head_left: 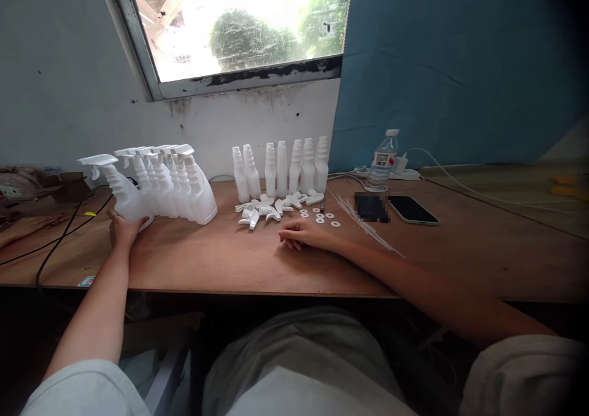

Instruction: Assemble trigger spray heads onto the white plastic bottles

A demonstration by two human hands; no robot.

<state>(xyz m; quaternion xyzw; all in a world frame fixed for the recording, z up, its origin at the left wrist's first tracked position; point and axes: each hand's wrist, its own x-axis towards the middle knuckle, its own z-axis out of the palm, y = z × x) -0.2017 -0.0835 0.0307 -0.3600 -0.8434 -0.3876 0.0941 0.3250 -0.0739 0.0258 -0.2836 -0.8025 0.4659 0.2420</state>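
At the left, my left hand (124, 226) is wrapped round the base of a white spray bottle (122, 189). Its trigger head is fitted and it leans slightly beside a cluster of similar bottles with spray heads (184, 189). My right hand (301, 233) rests on the wooden table (221, 262), fingers loosely bent and apart, with nothing visible in them. Just beyond it lie a pile of loose white trigger spray heads (264, 207) and several white ring washers (319, 216). A row of white bottles without heads (281, 173) stands behind the pile.
Thin white tubes (368, 229) lie right of the washers. Beyond them are a phone (413, 210), a blurred dark item (372, 207), a water bottle (383, 164) and a charger with a cable (402, 164). Another person's hand (32, 227) rests at far left near black cables (69, 226).
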